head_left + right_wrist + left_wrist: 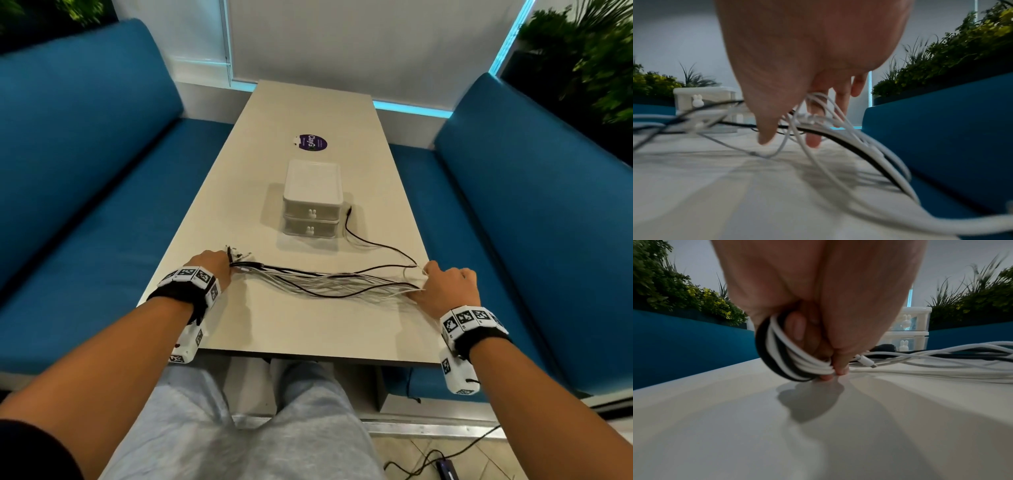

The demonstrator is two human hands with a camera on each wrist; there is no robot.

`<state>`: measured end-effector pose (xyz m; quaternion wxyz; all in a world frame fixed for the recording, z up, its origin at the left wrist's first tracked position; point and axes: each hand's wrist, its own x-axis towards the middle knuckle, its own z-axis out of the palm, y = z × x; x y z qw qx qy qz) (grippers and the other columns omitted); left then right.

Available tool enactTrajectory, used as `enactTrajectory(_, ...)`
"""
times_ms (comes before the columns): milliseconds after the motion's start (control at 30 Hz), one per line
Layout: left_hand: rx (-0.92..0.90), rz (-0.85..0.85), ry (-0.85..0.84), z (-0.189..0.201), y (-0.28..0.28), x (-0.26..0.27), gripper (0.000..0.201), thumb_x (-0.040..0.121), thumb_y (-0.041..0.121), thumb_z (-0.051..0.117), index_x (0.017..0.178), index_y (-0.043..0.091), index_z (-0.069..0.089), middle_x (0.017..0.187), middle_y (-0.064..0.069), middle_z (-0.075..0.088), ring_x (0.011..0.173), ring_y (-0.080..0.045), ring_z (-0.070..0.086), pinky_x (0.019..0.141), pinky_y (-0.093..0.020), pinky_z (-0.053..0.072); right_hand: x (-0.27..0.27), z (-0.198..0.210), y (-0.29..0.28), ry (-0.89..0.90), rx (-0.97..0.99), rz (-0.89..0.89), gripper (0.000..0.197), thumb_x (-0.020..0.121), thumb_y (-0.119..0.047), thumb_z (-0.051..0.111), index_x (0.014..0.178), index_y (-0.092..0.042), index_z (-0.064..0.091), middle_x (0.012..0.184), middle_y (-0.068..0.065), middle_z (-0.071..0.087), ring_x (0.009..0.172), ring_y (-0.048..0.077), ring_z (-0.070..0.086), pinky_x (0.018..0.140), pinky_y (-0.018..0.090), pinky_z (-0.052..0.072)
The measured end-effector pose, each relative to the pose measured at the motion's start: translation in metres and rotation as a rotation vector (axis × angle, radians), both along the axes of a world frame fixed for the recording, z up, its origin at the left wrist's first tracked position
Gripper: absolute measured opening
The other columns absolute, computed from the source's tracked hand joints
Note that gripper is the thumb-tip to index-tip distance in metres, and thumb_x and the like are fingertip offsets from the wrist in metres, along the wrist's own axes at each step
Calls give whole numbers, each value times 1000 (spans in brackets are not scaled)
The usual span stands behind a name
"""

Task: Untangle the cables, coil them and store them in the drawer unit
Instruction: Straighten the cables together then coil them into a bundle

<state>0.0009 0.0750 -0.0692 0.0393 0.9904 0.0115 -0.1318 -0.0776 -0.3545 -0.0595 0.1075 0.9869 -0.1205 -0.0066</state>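
A bundle of white and black cables [329, 282] lies stretched across the near part of the table between my hands. My left hand [214, 263] grips the bundle's left end; in the left wrist view its fingers curl round bent loops of the cables [789, 353]. My right hand [445, 284] holds the right end at the table's edge, with the cables [818, 120] running through its loosely bent fingers. One black cable [359, 236] trails off toward the drawer unit [311, 202], a small white two-drawer box with both drawers closed, standing mid-table.
The beige table [308, 329] is narrow, with blue padded benches [85, 171] along both sides. A purple sticker [312, 142] lies beyond the drawer unit. Plants stand behind the benches. A dark cable [445, 455] runs on the floor at lower right.
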Motion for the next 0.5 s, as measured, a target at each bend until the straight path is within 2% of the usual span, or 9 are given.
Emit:
enactTrajectory(100,4,13,-5,-1,1,-2,18,98,25,48,90,10,53,72,-4,48,72,-29,56,64,-31,44,-2,8,8,27,22,-8,78,67,-85,49,120,-27,49,96,-1,63,110,26,53,104,42,28)
enactTrajectory(167,11,17,-9,0,-1,-3,17,98,24,48,89,10,53,72,-5,48,72,-29,56,64,-31,43,-2,10,9,71,72,-43,100,57,-94,46,133,-29,42,118,-2,64,122,28,49,108,44,25)
enactTrajectory(233,16,17,-6,1,-1,-3,16,98,23,49,92,10,54,76,-5,50,72,-28,55,64,-31,43,0,7,4,160,142,-68,129,44,-103,39,148,-29,22,123,-7,64,122,27,53,107,46,28)
enactTrajectory(267,20,18,-3,3,-2,-3,16,99,23,49,93,9,54,78,-6,51,72,-28,55,64,-31,43,0,7,1,196,205,-69,135,42,-103,40,151,-29,10,126,-10,63,121,25,55,105,47,30)
enactTrajectory(300,24,15,-1,4,-2,-3,15,99,23,49,95,9,54,80,-7,52,73,-28,55,64,-31,42,0,6,-4,214,287,-71,133,47,-99,46,152,-32,1,128,-14,62,121,25,56,103,48,34)
enactTrajectory(333,27,10,0,5,-2,-3,15,99,23,49,96,9,55,80,-7,52,73,-28,55,64,-31,42,0,7,-9,202,363,-70,125,56,-91,55,152,-34,-2,127,-14,62,119,27,58,101,49,38)
enactTrajectory(367,29,8,1,5,-3,-3,16,99,22,49,98,8,56,79,-7,52,73,-27,54,64,-31,43,-1,8,-14,164,416,-66,111,67,-77,63,150,-36,2,121,-10,65,113,30,60,98,48,45)
enactTrajectory(433,30,7,6,7,-4,-3,16,98,19,48,99,7,57,75,-6,50,71,-28,55,64,-31,43,-3,9,-17,80,466,-37,80,83,-48,67,145,-35,17,105,-3,67,98,30,61,89,46,51)
enactTrajectory(500,27,11,11,8,-5,-5,15,97,17,46,99,7,58,70,-4,48,70,-27,56,63,-31,44,-5,10,-13,18,483,11,61,87,-24,63,137,-29,29,108,-1,58,95,30,56,88,45,49)
